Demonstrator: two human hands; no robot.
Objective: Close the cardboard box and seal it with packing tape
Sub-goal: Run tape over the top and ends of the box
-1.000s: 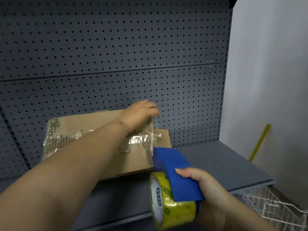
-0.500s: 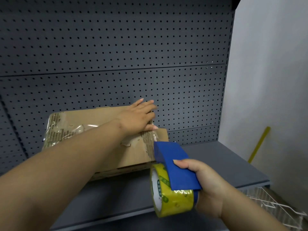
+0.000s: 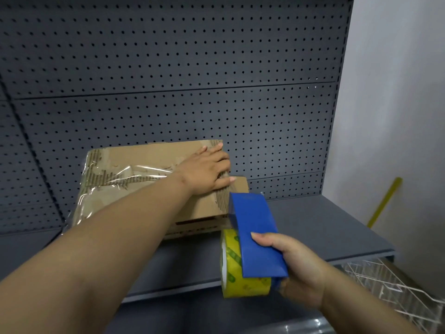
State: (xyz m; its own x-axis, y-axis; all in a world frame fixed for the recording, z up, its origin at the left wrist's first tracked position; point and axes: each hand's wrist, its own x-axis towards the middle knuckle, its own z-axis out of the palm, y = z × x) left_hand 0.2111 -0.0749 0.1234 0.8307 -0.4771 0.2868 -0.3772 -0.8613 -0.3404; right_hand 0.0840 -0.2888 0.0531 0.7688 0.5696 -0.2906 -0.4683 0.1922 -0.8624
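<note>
One box [image 3: 144, 157] on grey shelf [image 3: 313, 225], pegboard [image 3: 168, 56] behind; pale wall [image 3: 397, 92]

left hand [image 3: 204, 171] uncurled, now pressing flat on cardboard box [image 3: 144, 157] top

My left hand [image 3: 204, 172] and my right hand [image 3: 296, 268] are both bare. My left arm [image 3: 108, 237] and right arm [image 3: 361, 307] are bare too, from the wrists to the edge of the view. My fingernails [image 3: 232, 179] are short and round at the tips.
</note>
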